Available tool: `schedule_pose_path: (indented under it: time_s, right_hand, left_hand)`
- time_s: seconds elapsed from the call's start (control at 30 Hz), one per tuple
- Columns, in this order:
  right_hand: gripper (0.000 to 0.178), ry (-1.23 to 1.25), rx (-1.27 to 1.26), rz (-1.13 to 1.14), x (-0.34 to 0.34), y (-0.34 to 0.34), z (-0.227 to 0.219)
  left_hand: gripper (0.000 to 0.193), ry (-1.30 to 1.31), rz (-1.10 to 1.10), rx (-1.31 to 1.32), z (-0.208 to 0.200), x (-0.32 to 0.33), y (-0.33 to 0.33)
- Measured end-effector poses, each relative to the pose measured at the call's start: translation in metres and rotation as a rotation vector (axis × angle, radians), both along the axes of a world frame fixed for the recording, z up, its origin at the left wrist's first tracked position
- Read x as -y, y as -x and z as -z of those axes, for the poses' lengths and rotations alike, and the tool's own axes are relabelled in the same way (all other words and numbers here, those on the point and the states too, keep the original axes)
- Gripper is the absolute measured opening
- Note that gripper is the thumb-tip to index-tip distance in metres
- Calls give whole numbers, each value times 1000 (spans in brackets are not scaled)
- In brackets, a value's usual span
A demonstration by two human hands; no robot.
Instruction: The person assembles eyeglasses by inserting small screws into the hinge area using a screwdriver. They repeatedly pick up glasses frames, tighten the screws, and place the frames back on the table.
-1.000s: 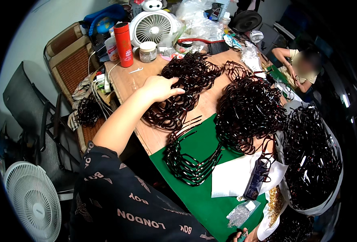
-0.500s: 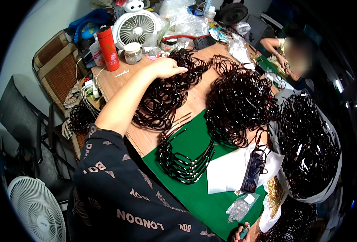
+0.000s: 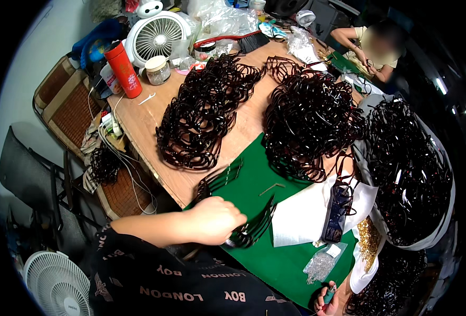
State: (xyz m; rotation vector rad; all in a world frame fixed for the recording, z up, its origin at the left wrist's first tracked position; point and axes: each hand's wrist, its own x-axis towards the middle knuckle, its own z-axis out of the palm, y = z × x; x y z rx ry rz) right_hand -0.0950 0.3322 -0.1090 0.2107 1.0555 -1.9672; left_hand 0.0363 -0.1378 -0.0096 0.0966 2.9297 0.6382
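My left hand (image 3: 217,220) is closed, its curled fingers down over a row of dark eyeglass frames (image 3: 262,224) on a green mat (image 3: 248,160). What the fingertips touch is hidden beneath the hand. At the lower edge, my right hand (image 3: 326,304) is wrapped round a small teal-handled screwdriver (image 3: 328,295). Between the hands lies a clear bag of tiny metal parts (image 3: 323,263). A slim dark piece (image 3: 271,188) rests on the mat beyond the row. Farther off are a long heap of dark frames (image 3: 201,116) and a rounder one (image 3: 314,121).
A dark lens strip (image 3: 338,210) lies on white paper (image 3: 296,216). At right stand a grey sack of frames (image 3: 409,174) and gold-coloured small parts (image 3: 368,242). A red flask (image 3: 122,71), a jar (image 3: 157,70) and a white fan (image 3: 159,39) stand at the back left. Another person sits far right.
My left hand has come back from the far heap to the row of frames on the mat. My right hand still holds the screwdriver. The view has shifted slightly.
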Motion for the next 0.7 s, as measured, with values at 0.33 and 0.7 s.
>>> schedule_pose_path:
  time_s: [0.33,0.7]
  right_hand:
    - [35,-52,9,155,1,-9,0]
    - [32,-134,36,332,15,-25,-16]
  left_hand:
    - [35,178,-273,-1161,-111,189,178]
    - [34,461,-691,358,-9,290,339]
